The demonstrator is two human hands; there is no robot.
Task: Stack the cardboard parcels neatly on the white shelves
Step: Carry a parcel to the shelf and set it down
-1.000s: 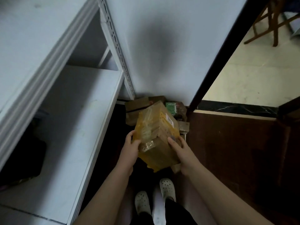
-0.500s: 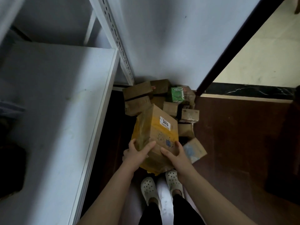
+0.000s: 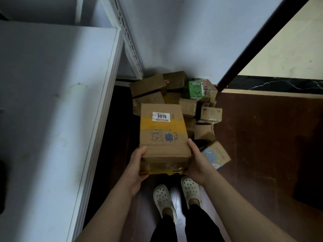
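Dim interior view. Brightest area: pale floor at upper right. Deep shadow lies beneath the shelf edge and across the brown floor. Wide-angle lens bows lines near the edges.

forearms: bare | left hand, right hand: bare | legs: narrow black trousers | feet: off-white clogs, round holes over toes, just beyond the trousers' hems
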